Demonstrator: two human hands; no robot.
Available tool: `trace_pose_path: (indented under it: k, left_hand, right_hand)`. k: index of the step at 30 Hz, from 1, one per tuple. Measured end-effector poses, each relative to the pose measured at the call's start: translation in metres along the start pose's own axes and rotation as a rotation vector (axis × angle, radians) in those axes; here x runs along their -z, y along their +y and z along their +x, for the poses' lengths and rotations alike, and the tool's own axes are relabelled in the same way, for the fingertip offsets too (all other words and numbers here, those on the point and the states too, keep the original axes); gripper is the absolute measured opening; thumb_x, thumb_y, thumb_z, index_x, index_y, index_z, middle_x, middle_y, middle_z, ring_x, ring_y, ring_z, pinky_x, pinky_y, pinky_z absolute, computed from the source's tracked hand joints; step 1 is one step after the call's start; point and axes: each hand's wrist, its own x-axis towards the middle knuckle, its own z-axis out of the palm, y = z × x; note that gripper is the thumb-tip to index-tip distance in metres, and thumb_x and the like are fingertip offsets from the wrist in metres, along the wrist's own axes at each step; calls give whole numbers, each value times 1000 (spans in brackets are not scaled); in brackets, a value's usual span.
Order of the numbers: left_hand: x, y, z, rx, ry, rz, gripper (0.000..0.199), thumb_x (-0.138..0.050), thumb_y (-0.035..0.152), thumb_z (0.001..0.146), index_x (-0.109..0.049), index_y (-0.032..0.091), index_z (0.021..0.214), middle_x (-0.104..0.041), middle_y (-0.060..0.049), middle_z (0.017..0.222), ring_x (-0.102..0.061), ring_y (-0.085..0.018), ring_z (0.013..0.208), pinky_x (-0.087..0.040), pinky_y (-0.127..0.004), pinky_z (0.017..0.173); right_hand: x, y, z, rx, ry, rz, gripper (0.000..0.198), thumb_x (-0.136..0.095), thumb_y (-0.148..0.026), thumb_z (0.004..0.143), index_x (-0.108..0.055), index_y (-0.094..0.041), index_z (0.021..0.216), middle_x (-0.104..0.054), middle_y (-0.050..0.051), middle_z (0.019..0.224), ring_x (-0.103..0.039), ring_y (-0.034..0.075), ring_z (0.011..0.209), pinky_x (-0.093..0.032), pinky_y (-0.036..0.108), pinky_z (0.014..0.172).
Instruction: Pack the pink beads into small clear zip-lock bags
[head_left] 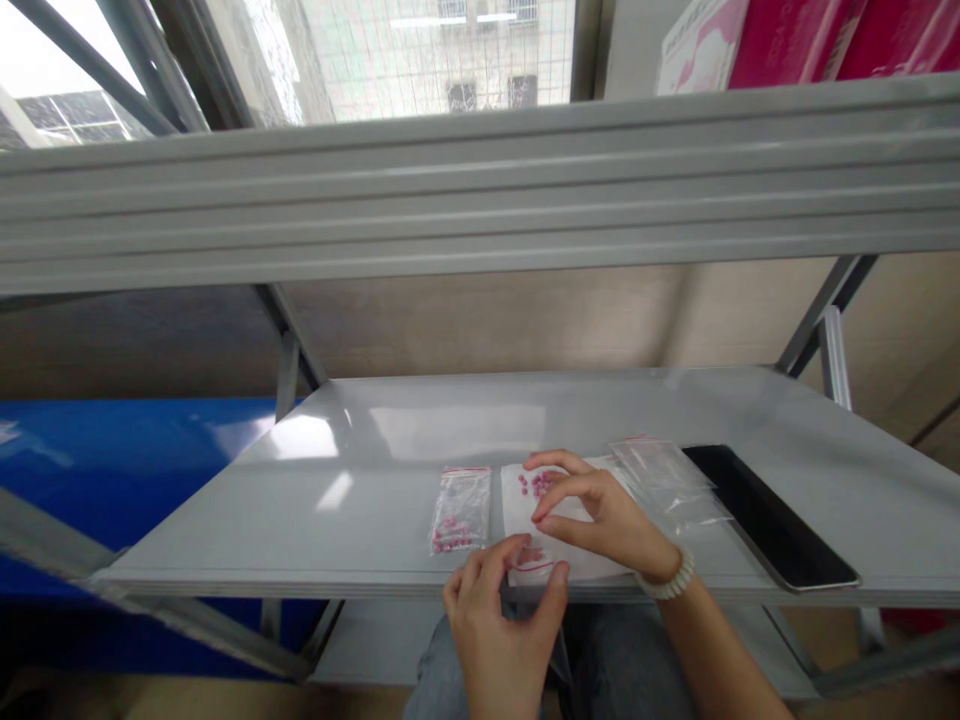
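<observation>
My left hand (pixel 504 610) is at the table's front edge, thumb and index finger curved around a small clear zip bag (pixel 534 568) with a red seal line. Its lower part is hidden by the hand. Just above it, my right hand (pixel 600 515) has thumb and index fingertips pinched together; anything between them is too small to make out. Behind these fingers, small pink beads (pixel 538 485) lie on a white sheet (pixel 514 515), partly covered by the right hand. Left of the sheet lies a filled clear zip bag (pixel 460 510), pink beads gathered at its lower end.
Clear plastic bags (pixel 664 475) lie right of the sheet, beside a black phone (pixel 772 515). A grey shelf beam (pixel 480 200) crosses above the white tabletop (pixel 300 520). Pink boxes (pixel 795 45) stand on that upper shelf. A blue surface (pixel 135 470) is at left.
</observation>
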Motion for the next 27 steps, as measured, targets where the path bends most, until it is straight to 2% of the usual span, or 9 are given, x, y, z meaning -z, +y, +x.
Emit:
trace_pose_path:
  k: [3,7,10,14,18,20,23,27]
  left_hand:
    - [0,0,0,1,11,4,26,-75,45,77,-69,25,92,-75,1,81,-69,-25,72,-45,-39,71]
    - [1,1,1,0,15,0,25,-75,41,76,-69,25,93,-75,0,81,-70,-25,72,-47,-40,71]
    - [2,1,0,9,31,-9,20,-73,37,76,-69,25,92,-75,-1,82,-70,-25,73,-49,-40,70]
    - [3,3,-2,79,30,-69,30,-79,38,70,-65,23,93,-74,-3,85,-71,-26,75,-54,-38,68]
    - [9,12,0,201,-68,-318,33,-77,27,72,-54,22,95,-73,-3,88,-72,-22,79,-58,-33,70]
    - [15,20,2,222,-128,-469,29,-73,23,75,-54,22,97,-73,-4,89,-73,-21,83,-59,-30,74]
    - [26,28,4,274,-224,-630,19,-68,27,83,-60,21,99,-74,-5,91,-73,-20,83,-60,-27,75]
    - [35,28,8,324,-249,-672,18,-62,37,91,-69,21,93,-75,-5,89,-73,-19,82,-59,-25,76]
  right_hand:
    - [0,-3,-3,27,-89,68,6,-73,-25,86,-78,-25,88,-63,7,126,-58,24,121,-43,40,104]
    - [-7,-9,-5,-6,37,-30,11,-66,-20,89,-77,-22,90,-66,10,116,-62,23,114,-45,39,101]
    - [-13,-22,-12,-17,-11,-41,3,-75,-20,80,-75,-20,83,-62,11,122,-57,26,121,-42,40,104]
    - [-25,-37,-26,-63,-30,-75,13,-76,-9,69,-71,-20,75,-59,11,127,-52,28,126,-41,40,104]
    - [-31,-38,-35,-93,135,17,12,-67,-8,75,-66,-20,75,-62,9,111,-60,24,109,-47,37,95]
    - [-31,-37,-38,-106,172,147,7,-67,-13,79,-65,-20,78,-62,7,98,-62,20,93,-51,33,83]
    - [-29,-35,-41,-140,209,299,6,-68,-19,83,-63,-20,79,-60,2,80,-59,15,74,-50,26,68]
    - [-32,-33,-46,-143,332,351,7,-70,-19,83,-63,-21,83,-59,-1,75,-56,12,67,-47,21,60]
